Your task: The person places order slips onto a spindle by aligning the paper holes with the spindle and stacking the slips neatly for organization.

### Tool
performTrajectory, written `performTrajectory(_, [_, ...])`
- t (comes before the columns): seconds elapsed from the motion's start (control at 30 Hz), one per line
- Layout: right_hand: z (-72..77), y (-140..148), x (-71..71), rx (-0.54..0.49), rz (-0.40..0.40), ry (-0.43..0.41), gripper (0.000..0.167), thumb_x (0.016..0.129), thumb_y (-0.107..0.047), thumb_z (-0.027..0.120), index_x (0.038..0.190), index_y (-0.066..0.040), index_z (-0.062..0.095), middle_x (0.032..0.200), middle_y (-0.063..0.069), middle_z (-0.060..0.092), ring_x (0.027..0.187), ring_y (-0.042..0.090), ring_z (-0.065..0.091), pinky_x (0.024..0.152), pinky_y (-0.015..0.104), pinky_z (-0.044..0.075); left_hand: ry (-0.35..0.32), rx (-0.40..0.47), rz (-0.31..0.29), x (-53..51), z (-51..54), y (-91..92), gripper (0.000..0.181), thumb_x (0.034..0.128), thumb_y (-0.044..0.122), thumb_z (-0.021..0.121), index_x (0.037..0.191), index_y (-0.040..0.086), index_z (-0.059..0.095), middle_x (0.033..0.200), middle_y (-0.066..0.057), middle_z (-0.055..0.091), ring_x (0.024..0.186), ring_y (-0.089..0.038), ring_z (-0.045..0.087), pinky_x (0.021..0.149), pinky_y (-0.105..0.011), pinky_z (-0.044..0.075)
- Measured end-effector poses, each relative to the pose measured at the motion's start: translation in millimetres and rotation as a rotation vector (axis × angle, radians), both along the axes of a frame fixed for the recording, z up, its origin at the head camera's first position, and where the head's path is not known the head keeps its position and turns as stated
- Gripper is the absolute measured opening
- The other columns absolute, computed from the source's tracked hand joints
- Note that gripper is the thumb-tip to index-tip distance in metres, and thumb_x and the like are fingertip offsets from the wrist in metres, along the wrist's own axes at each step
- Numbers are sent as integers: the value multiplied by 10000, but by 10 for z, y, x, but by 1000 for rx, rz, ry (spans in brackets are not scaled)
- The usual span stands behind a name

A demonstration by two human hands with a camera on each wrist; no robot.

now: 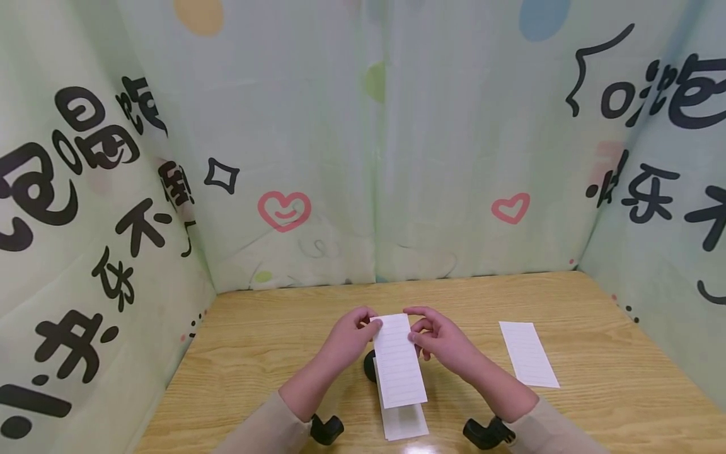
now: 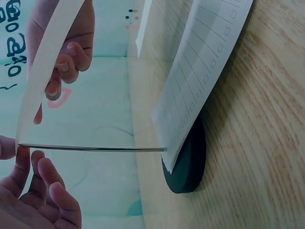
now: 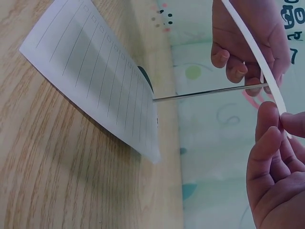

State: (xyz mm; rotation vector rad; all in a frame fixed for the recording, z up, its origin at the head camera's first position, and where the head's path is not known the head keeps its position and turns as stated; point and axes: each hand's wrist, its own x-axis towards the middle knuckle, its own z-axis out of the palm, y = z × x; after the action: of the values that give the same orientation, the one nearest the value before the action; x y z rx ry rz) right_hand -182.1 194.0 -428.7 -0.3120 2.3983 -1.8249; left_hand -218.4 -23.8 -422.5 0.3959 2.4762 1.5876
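Observation:
A lined paper slip (image 1: 399, 362) is held up at its far edge by both hands. My left hand (image 1: 350, 334) pinches its left corner between thumb and fingers, right at the top of a thin metal rod (image 2: 95, 148). At the slip's right edge, my right hand (image 1: 439, 337) pinches it between thumb and fingers. The rod rises from a round black base (image 2: 193, 162). Lower down, lined paper with small checkboxes (image 3: 90, 62) lies at the rod's foot, over part of the base; in the head view its near end (image 1: 405, 424) shows beneath the held slip.
Another lined slip (image 1: 529, 354) lies flat on the wooden table (image 1: 272, 334), right of my right hand. Printed curtains (image 1: 340, 145) stand behind the table and on both sides. Black straps with mounts are on both wrists.

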Motion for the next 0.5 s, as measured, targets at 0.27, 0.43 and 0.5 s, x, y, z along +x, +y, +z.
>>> performTrajectory(0.27, [-24,-5,-35,6,2,16,478,951,-48,627,1401,-39,466,915,114,621,704,412,581,567,339,499,-33,78,-16,-14,-74,-48,202,1026,318,544,994,148,647,857,-47,603,856,-361,566,630,-321,406])
performTrajectory(0.43, [-30,-17,-39,6,-1,11,470,948,-40,626,1392,-36,472,910,112,624,698,398,590,561,317,491,-35,84,-12,-15,-87,-45,198,1026,312,544,985,147,646,845,-52,598,708,-257,507,592,-308,381])
performTrajectory(0.5, [-34,-21,-44,10,3,14,468,950,-44,626,1390,-28,470,907,111,626,692,385,594,558,309,488,-35,83,-8,-13,-85,-44,193,1024,310,549,984,150,648,855,-44,598,721,-257,510,588,-309,374])
